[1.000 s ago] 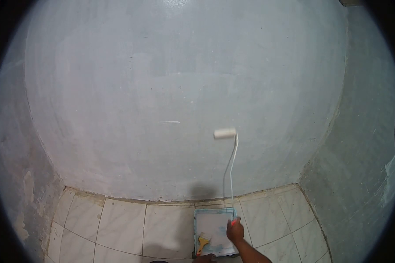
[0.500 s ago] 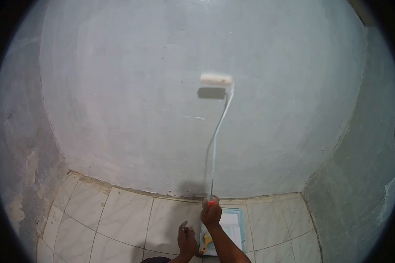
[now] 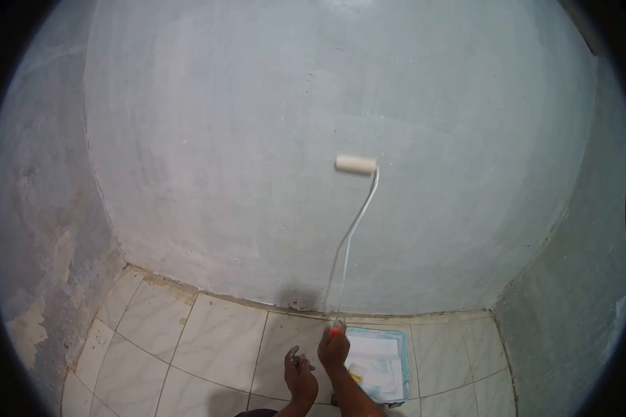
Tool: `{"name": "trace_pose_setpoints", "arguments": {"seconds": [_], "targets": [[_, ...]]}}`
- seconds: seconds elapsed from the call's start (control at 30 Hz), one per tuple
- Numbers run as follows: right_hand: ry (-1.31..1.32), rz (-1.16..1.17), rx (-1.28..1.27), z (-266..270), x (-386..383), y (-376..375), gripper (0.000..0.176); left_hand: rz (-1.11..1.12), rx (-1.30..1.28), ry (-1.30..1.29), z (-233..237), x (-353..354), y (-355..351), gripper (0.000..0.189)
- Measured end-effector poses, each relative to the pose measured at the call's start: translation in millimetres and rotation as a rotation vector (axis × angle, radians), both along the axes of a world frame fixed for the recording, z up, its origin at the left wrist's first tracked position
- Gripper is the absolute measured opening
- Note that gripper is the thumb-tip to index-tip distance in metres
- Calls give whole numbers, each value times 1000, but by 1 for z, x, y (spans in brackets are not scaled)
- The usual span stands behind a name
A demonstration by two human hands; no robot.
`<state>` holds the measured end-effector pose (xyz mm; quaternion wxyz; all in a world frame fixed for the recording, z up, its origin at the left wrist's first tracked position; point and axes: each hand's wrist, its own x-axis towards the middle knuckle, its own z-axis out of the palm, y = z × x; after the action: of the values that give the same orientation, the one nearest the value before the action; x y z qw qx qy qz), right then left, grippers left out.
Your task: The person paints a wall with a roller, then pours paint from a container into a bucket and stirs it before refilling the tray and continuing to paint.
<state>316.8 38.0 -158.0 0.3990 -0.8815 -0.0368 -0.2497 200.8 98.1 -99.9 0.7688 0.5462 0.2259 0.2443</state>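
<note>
Bare corner area of a room being painted, seen through a round wide-angle view. A grey, patchily coated wall (image 3: 257,153) meets side walls left and right; the left side wall (image 3: 49,229) has flaking, peeled patches. Pale marbled floor tiles (image 3: 219,340) have dirty edges along the wall. A long-handled paint roller (image 3: 355,165) and a paint-smeared tray (image 3: 401,361) show painting work. Whether it is a home cannot be told.
</note>
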Motion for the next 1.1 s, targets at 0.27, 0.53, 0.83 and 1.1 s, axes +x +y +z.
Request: {"name": "trace_pose_setpoints", "arguments": {"seconds": [0.27, 0.53, 0.83, 1.1], "targets": [[169, -10, -6, -83, -51, -2, 41, -29, 82, 27, 0, -3, -2, 30], [270, -40, 2, 0, -19, 20, 50, -14, 22, -30, -2, 1, -11, 28], [162, -13, -52, -69, -56, -24, 41, -8, 66, -14, -8, 8, -17, 28], [35, -5, 10, -47, -39, -15, 40, -1, 67, -5, -20, 11, -27, 27]]}}
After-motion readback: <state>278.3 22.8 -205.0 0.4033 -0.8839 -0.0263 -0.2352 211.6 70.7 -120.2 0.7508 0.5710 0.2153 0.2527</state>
